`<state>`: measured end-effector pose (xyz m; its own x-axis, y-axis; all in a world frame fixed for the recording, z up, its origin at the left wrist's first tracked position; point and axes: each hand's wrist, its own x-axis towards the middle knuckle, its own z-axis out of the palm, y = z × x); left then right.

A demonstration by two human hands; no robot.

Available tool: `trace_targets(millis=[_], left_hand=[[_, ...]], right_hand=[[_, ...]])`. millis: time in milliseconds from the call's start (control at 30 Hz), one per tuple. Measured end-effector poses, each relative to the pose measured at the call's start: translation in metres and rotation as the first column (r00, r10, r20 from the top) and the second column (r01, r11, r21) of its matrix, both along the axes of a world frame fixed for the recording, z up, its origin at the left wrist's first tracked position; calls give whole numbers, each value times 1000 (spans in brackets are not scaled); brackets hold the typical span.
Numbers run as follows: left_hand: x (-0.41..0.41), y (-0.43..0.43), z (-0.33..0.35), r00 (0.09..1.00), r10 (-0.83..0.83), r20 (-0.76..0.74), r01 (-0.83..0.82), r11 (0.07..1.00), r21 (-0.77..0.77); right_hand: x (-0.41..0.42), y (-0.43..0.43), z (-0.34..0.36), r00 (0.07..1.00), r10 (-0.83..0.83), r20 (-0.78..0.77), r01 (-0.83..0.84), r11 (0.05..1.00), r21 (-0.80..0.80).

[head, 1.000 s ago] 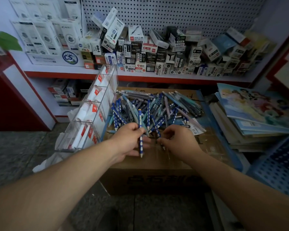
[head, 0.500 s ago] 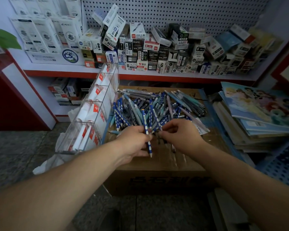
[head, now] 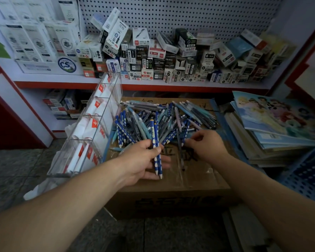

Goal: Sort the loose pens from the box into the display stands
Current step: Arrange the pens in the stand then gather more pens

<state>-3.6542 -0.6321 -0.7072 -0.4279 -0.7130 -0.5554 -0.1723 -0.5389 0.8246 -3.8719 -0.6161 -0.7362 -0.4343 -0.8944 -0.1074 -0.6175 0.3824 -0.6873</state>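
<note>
A heap of loose pens (head: 164,119), many blue with white dots, others teal, grey and pink, lies on top of a brown cardboard box (head: 171,200). My left hand (head: 142,160) grips two blue dotted pens (head: 155,148), held nearly upright with their tips pointing down over the box's front part. My right hand (head: 205,144) is at the near edge of the heap with its fingers curled among the pens; whether it grips one I cannot tell. A clear acrylic display stand (head: 91,128) with several compartments and red-and-white labels leans against the box's left side.
A white shelf with a red edge (head: 153,84) behind the box carries many small pen cartons under a pegboard. A stack of colouring books (head: 273,124) lies at the right, above a blue perforated crate (head: 305,175). Grey tiled floor (head: 16,170) lies to the left.
My left hand now holds two blue dotted pens instead of one and has lifted them slightly toward me. My right hand has drawn back to the right edge of the heap.
</note>
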Motion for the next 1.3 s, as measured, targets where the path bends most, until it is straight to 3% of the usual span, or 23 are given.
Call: trace_targets(millis=[200, 333, 833, 1133, 1300], left_hand=[[-3, -2, -6, 999, -20, 44, 22, 999, -33], [-4, -3, -6, 999, -8, 45, 10, 999, -39], [-4, -5, -11, 999, -29, 15, 30, 993, -112], [-9, -5, -9, 989, 102, -108, -108, 993, -48], [2, -6, -9, 986, 136, -92, -141, 989, -43]], right_hand=[[2, -18, -9, 996, -33, -85, 37, 998, 48], [3, -26, -10, 996, -65, -63, 69, 996, 52], [7, 4, 21, 939, -76, 336, 48, 995, 93], [47, 21, 17, 915, 251, 317, -237, 968, -84], [57, 15, 10, 892, 358, 277, -337, 933, -122]])
